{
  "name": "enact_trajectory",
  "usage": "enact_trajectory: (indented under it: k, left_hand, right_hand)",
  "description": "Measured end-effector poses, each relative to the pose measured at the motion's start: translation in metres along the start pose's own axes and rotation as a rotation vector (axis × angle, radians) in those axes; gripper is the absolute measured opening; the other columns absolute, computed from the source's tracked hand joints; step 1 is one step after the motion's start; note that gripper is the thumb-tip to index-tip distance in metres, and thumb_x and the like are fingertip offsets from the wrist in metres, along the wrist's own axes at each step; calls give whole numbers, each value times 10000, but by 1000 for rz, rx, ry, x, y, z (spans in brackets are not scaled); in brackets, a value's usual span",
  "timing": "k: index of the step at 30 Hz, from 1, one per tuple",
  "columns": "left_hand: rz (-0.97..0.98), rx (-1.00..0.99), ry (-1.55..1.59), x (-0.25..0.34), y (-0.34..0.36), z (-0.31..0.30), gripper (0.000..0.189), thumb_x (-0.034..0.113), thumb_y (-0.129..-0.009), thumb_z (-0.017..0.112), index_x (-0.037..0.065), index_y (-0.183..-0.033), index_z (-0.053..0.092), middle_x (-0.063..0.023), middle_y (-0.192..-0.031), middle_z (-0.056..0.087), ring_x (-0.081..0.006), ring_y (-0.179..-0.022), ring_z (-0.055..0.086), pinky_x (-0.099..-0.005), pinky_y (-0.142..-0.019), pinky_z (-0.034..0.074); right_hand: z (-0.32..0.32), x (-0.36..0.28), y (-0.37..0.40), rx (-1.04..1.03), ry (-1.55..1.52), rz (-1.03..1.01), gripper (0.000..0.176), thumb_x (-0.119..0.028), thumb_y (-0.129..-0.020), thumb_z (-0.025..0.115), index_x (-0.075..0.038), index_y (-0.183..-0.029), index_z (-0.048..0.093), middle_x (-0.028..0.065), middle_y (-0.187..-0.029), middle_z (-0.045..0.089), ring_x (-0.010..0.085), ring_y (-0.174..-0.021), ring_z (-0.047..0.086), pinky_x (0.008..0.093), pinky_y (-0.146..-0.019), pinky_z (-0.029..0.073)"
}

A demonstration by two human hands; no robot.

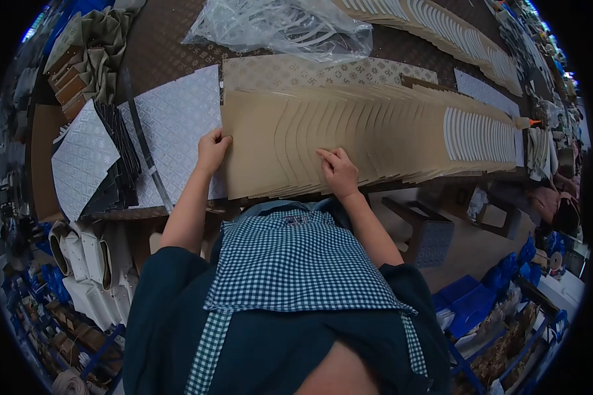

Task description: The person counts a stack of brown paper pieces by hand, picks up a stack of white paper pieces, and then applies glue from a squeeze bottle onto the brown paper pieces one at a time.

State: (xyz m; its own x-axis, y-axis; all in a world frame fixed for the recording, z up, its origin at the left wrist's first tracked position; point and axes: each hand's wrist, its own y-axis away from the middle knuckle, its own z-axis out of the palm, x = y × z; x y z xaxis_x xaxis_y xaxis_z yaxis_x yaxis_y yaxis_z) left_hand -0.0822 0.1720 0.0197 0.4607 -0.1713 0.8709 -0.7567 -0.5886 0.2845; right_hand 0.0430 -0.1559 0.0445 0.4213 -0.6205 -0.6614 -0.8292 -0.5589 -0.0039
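A long row of overlapping tan sheets [252, 141], with curved edges fanned out toward the right, lies along the near side of the table. My left hand [212, 151] is closed at the left edge of the leftmost sheet, thumb and fingers pinched on it. Over the curved edges, my right hand [342, 174] is mostly curled, its index finger and thumb close together at the sheets' surface. Whatever is between those fingertips is too small to make out. White curved strips [474, 136] show on the sheets at the right end of the row.
A clear plastic bag [277, 27] with white strips inside lies beyond the sheets. Patterned white sheets [178, 125] and a metal ruler [145, 141] are at left. A second row of sheets [435, 23] lies at the back; a glue bottle [524, 123] at right. Stools [418, 227] stand below.
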Motion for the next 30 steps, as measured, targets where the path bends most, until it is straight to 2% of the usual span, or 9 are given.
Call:
enact_trajectory:
  k: [6, 9, 12, 15, 18, 21, 22, 26, 30]
  left_hand:
    - [24, -3, 42, -13, -7, 2, 150, 106, -811, 628, -1, -901, 682, 4, -716, 629, -71, -660, 548, -257, -628, 460]
    - [41, 15, 3, -15, -9, 1, 172, 103, -797, 630, -2, -924, 679, -36, -713, 638, -111, -654, 575, -285, -639, 473]
    - [79, 58, -261, 9, 0, -3, 292, 136, -787, 658, 20, -1055, 655, -115, -897, 659, -212, -796, 623, -345, -727, 498]
    - [218, 236, -497, 12, 5, -5, 440, 171, -792, 672, 51, -1207, 590, -174, -1143, 595, -323, -1023, 574, -405, -876, 473]
    - [510, 205, -580, 28, 16, 4, 506, 189, -808, 669, 75, -1284, 541, -177, -1255, 524, -360, -1138, 497, -420, -975, 422]
    - [674, -30, -572, 48, 39, 32, 541, 197, -821, 660, 89, -1331, 514, -169, -1341, 483, -349, -1252, 434, -420, -1051, 370]
    - [733, -114, -573, 44, 43, 45, 586, 249, -828, 663, 130, -1374, 486, -135, -1435, 417, -333, -1344, 358, -493, -1085, 316]
    - [733, -278, -762, 32, 72, 74, 613, 325, -823, 670, 204, -1392, 477, -73, -1519, 336, -313, -1414, 271, -608, -1072, 258]
    - [732, -302, -790, 33, 70, 72, 610, 333, -830, 665, 210, -1396, 472, -73, -1530, 315, -303, -1422, 265, -573, -1092, 252]
  right_hand:
    - [2, 1, 2, 19, -2, 0, 236, -179, -846, 615, -222, -1062, 700, 29, -902, 591, 240, -794, 633, 373, -670, 516]
    - [2, -2, 4, 27, 0, 4, 244, -170, -845, 611, -224, -1067, 697, 34, -906, 592, 239, -804, 633, 375, -672, 517]
    - [3, -3, 6, 35, -18, 11, 252, -162, -845, 605, -213, -1075, 693, 39, -914, 595, 248, -820, 631, 377, -683, 515]
    - [3, -4, 10, 58, -59, 42, 264, -153, -844, 599, -178, -1093, 685, 57, -945, 604, 270, -832, 626, 382, -708, 514]
    - [7, -1, 18, 149, -77, 8, 261, -113, -855, 593, -133, -1100, 679, 81, -974, 611, 279, -830, 627, 368, -723, 513]
    - [7, -1, 28, 276, -211, 31, 257, -63, -864, 587, -110, -1100, 676, 98, -986, 614, 269, -841, 629, 346, -734, 513]
    - [5, -2, 31, 313, -226, 69, 254, -52, -866, 584, -108, -1096, 677, 97, -984, 614, 264, -846, 629, 338, -737, 512]
    - [-4, 3, 47, 376, -214, 163, 247, -48, -867, 585, -100, -1090, 680, 93, -973, 613, 259, -867, 626, 329, -753, 512]
    - [-6, 1, 68, 271, -31, 141, 254, -85, -859, 596, -104, -1097, 681, 84, -979, 605, 260, -907, 616, 349, -782, 512]
